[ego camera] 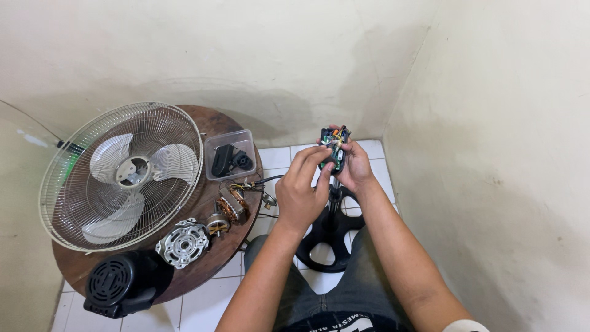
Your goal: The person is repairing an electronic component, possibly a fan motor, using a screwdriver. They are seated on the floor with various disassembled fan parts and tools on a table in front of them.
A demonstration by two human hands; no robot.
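Both hands are raised over the white tiled floor, working on a small black switch box (334,142) with a green circuit board and coloured wires showing. My right hand (354,167) holds the box from behind and below. My left hand (302,192) pinches the front of the box with its fingertips. The box sits at the top of a black fan stand pole (334,198), whose round black base (329,237) rests on the floor between my knees.
A round wooden table (212,120) on the left carries a fan grille with blades (123,175), a clear plastic tub (230,154) of black parts, a copper-wound stator (232,206), a rotor (216,224), a metal motor cover (183,243) and a black motor housing (120,284). Walls close in behind and right.
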